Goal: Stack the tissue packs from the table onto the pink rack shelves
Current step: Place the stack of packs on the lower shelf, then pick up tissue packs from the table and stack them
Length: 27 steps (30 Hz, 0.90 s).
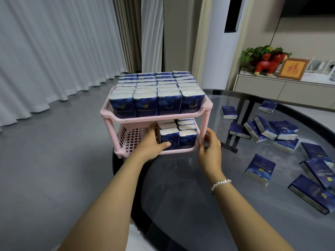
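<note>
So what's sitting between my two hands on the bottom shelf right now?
In the head view, two upright tissue packs stand side by side between the left hand and right hand, on the pink rack.

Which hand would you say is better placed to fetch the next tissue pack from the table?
Probably the right hand: it holds nothing and is nearer the loose packs on the table's right. The left hand grips a pack on the lower shelf.

Your rack (183, 118) sits at the worktop's (181, 187) far-left edge. Top shelf: packs (155, 91) standing in four columns, front to back. Lower shelf: packs (178, 134) in two columns on the right side, left side bare. Loose packs (268, 131) lie scattered on the worktop to your right. Sideboard (282, 87) behind, far right.
</note>
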Tool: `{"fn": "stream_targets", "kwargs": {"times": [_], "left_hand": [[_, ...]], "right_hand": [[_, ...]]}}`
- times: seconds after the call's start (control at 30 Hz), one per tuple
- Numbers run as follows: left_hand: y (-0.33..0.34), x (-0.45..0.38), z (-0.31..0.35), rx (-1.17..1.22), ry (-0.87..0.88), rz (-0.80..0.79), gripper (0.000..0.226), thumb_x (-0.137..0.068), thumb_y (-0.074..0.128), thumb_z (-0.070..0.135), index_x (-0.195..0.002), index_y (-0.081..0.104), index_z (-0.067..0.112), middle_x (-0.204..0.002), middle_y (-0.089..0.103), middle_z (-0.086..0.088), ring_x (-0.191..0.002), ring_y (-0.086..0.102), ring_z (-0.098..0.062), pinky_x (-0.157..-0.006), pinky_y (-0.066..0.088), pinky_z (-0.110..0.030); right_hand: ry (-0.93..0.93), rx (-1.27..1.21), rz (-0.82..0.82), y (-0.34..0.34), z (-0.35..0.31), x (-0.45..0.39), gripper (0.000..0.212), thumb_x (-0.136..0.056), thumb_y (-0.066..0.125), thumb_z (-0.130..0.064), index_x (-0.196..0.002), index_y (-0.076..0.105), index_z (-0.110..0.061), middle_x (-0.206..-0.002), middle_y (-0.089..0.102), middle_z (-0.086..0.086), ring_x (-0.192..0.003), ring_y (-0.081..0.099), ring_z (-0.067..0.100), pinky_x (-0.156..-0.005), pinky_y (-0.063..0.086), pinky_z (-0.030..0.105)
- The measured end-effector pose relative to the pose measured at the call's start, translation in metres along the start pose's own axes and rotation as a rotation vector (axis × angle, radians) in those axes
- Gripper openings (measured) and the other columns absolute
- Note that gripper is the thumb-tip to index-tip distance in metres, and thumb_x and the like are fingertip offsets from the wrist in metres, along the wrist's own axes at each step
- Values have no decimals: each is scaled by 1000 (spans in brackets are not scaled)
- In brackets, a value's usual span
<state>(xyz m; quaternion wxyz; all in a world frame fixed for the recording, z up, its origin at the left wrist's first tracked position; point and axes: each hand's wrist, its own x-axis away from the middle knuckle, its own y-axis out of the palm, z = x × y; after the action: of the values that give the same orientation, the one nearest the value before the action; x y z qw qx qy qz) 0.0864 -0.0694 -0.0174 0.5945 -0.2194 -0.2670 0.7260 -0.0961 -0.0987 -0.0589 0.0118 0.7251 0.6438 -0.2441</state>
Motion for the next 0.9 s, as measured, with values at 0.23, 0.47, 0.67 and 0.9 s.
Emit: {"fn": "stream_targets", "kwargs": {"times": [0.23,0.47,0.67,0.9], "left_hand": [[4,2,0,-143,77,-7,95,-84,70,20,-151,3,34,-157,12,-5,-143,22,-25,-115,21,-33],[4,3,1,-132,101,-84,85,-88,65,30,-151,8,33,-159,16,6,-141,29,-23,-111,28,-30],[8,14,3,43,87,20,102,-83,71,30,-151,-6,29,-159,12,1,-144,21,-18,-115,20,-31],[21,49,29,-105,200,394,61,-83,70,27,-135,43,11,-134,35,-12,-130,36,-29,-112,30,-46]], "right_hand": [[40,-12,-4,-2,-3,1,38,-91,44,2,-122,51,-19,-97,50,-11,-103,41,15,-81,33,19],[44,-12,-10,-2,-4,2,38,-92,44,0,-124,50,-21,-101,50,-11,-104,39,12,-82,32,20],[39,8,-36,-6,-5,3,40,-92,45,-1,-126,50,-21,-108,53,-8,-108,42,13,-89,39,27],[75,-10,-67,-29,-23,16,42,-93,51,-9,-134,45,-18,-118,57,-3,-105,54,11,-91,46,27]]}}
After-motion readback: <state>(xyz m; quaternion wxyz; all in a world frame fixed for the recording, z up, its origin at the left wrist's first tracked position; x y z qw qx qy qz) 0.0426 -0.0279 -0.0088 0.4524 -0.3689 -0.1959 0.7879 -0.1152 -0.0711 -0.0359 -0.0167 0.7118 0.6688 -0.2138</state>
